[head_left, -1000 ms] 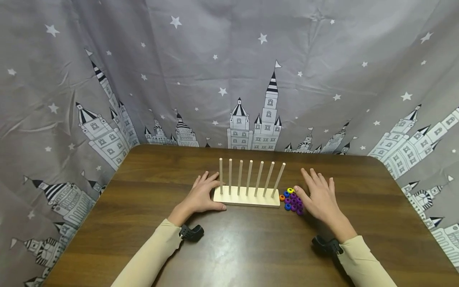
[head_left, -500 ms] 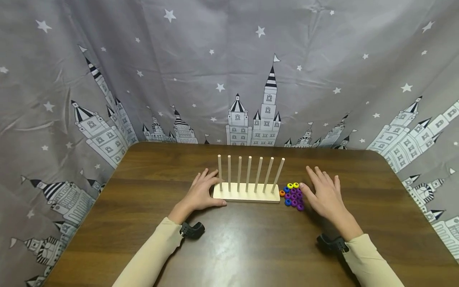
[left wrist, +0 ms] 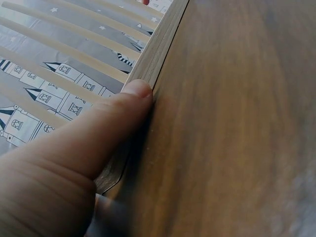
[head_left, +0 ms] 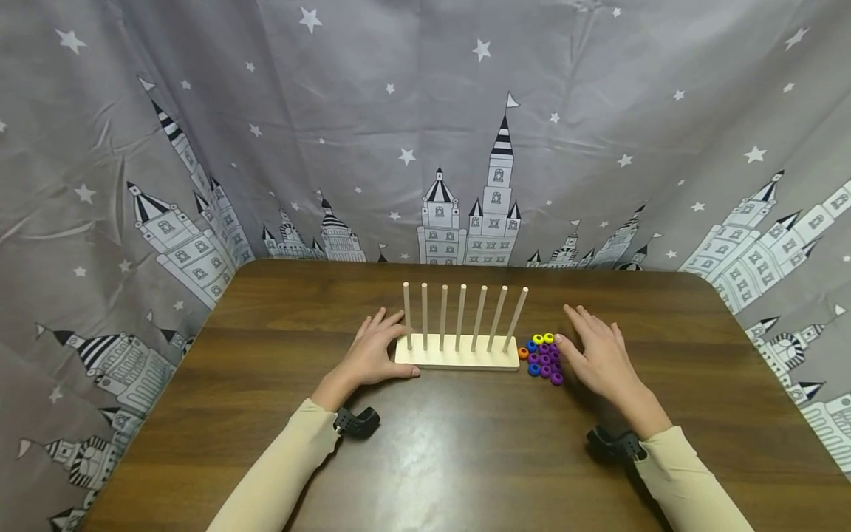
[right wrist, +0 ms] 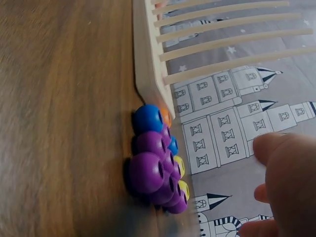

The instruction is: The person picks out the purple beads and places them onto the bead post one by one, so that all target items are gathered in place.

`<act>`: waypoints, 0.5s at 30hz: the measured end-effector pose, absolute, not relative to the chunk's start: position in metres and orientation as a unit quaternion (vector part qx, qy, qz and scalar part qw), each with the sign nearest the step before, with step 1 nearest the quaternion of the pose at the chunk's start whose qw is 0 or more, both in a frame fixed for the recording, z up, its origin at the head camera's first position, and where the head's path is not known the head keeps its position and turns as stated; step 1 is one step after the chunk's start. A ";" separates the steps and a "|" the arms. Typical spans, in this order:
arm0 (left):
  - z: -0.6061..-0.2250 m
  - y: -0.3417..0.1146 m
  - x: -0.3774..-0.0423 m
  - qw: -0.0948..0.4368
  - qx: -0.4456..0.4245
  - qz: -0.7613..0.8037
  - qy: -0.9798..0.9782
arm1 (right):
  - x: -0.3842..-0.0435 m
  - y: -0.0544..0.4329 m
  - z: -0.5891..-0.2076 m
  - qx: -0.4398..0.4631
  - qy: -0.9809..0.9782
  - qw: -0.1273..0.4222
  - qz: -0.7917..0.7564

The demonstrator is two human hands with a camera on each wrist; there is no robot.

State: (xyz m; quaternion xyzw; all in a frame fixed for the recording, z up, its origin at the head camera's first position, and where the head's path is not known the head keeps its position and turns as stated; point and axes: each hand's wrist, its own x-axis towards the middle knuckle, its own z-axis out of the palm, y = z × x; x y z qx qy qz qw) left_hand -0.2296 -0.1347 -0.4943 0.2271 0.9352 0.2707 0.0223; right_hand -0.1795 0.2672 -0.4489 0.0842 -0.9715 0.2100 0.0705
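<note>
A pale wooden peg stand (head_left: pixel 459 353), with several upright dowels on a flat base, stands on the brown table. My left hand (head_left: pixel 372 355) holds the base's left end, thumb along the front edge and fingers behind. In the left wrist view the thumb (left wrist: pixel 113 113) presses on the base's side (left wrist: pixel 155 49). My right hand (head_left: pixel 598 358) is held with fingers spread, just right of a cluster of beads; its thumb tip is right at the cluster's edge. The beads are purple (right wrist: pixel 146 173), blue (right wrist: pixel 148 118), yellow (head_left: pixel 548 338) and orange (head_left: pixel 523 354), packed against the stand's right end.
The wooden table (head_left: pixel 425 451) extends around the stand to rounded far corners. Behind it hangs a grey curtain (head_left: pixel 372 133) printed with stars and castles. A black wrist camera (head_left: pixel 357 423) sits on the left wrist and another black camera (head_left: pixel 614 445) on the right.
My right hand has shifted slightly right, away from the beads, uncovering a second yellow one. The left hand keeps its hold on the stand. The head view has tilted down a little.
</note>
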 end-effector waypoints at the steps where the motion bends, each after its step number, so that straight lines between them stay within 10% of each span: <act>1: -0.494 -0.135 -0.230 0.022 0.227 0.271 0.935 | -0.180 0.267 -0.449 0.088 -0.969 0.071 0.220; 15: -0.493 -0.135 -0.229 0.023 0.230 0.271 0.934 | -0.182 0.265 -0.455 0.076 -0.947 0.040 0.309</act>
